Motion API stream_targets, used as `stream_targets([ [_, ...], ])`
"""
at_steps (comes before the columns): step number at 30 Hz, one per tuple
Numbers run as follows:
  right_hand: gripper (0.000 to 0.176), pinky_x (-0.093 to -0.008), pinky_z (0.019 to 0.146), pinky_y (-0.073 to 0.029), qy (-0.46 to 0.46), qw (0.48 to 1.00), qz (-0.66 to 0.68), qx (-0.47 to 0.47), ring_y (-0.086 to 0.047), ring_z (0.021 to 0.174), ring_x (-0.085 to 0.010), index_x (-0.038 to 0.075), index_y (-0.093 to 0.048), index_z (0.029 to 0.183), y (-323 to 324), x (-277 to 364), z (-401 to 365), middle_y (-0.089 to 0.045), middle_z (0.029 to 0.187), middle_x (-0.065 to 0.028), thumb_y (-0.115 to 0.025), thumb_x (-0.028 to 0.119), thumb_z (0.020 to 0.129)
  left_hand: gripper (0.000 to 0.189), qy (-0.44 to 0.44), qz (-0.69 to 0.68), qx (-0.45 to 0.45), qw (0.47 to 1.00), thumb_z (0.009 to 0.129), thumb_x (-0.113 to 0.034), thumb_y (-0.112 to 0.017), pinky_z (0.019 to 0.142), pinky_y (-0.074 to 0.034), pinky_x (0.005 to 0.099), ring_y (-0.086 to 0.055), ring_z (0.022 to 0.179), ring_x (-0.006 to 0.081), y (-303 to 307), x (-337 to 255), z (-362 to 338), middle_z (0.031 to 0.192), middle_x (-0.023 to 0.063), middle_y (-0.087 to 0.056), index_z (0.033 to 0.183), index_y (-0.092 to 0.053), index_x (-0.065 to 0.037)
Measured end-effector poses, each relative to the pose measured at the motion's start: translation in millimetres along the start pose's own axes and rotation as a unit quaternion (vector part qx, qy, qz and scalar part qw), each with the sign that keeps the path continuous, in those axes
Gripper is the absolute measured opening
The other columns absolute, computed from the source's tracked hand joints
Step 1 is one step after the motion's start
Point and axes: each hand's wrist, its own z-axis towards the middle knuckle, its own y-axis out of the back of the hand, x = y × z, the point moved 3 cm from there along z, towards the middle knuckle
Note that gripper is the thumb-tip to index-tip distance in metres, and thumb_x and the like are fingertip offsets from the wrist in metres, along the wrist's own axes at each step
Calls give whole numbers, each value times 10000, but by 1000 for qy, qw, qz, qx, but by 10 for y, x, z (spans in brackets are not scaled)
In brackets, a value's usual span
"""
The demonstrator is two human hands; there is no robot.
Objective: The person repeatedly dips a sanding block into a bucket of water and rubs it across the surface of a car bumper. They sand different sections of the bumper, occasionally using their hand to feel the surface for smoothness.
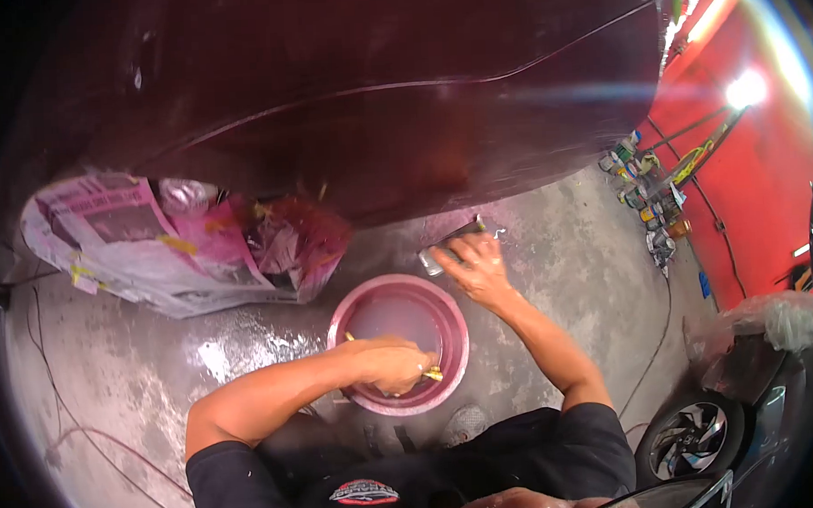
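Observation:
A round pink basin (460,319) with cloudy water stands on the floor in front of me. Over its near part, my left hand (394,365) is closed around a crumpled yellowish cloth-like piece (434,373), whose ends poke out on both sides. My right hand (475,266) is beyond the basin's right rim, fingers curled over a flat grey-and-black block (434,260) low near the floor. The palm hides most of that block. Above both hands spreads a dark maroon car body panel (376,139), with a smeared, wet-looking surface.
Pink-stained masking paper (128,241) covers the wheel area at left. Paint cans (646,192) line the red wall at right, near a bright lamp (746,89). A wheel (691,439) is at lower right. Cables (100,448) cross the wet concrete floor (550,249).

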Motion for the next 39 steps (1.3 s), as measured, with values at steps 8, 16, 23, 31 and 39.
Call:
stream_targets([
  [8, 575, -404, 1001, -449, -48, 906, -137, -398, -576, 1142, -300, 108, -691, 1266, 2158, -509, 1665, -655, 1196, -94, -628, -96, 733, 234, 62, 17, -69, 996, 906, -174, -586, 687, -483, 560, -664, 767, 457, 89, 281, 222, 804, 253, -686, 1083, -618, -24],
  [16, 458, -416, 853, -395, 23, 930, -116, -347, -541, 1008, -214, 247, -745, 1145, 1460, -218, 1718, -595, 1071, 26, -663, 136, 708, 272, 55, 185, -321, 927, 896, -146, -582, 1134, -322, 570, -414, 1378, 431, -129, 1327, 226, 1412, 313, -484, 1125, -611, -3],
  [23, 447, -416, 918, -423, 7, 978, -84, -188, -522, 1057, -214, 201, -738, 1178, -148, -43, 276, -585, 1106, 8, -658, 215, 739, 317, 138, 57, -194, 970, 933, -171, -578, 1159, -322, 568, -270, 1434, 522, -413, 1576, 253, 1594, 310, -176, 1210, -586, -16],
  [31, 608, -476, 969, -421, -76, 995, -30, -65, -547, 1140, -294, 136, -653, 1282, -33, -363, -319, -602, 1205, -71, -702, 137, 676, 287, 143, 99, -250, 953, 922, -163, -568, 1026, -459, 591, -446, 1297, 529, -506, 1684, 320, 1585, 273, -223, 1173, -541, -27],
  [39, 651, -483, 896, -449, 16, 907, -126, -402, -603, 1048, -310, 155, -704, 1247, 2132, -1074, 1421, -642, 1143, -66, -645, -33, 627, 281, 183, 111, -262, 941, 924, -175, -573, 1007, -480, 573, -482, 1274, 492, -528, 1617, 330, 1568, 194, -285, 1169, -543, -40],
])
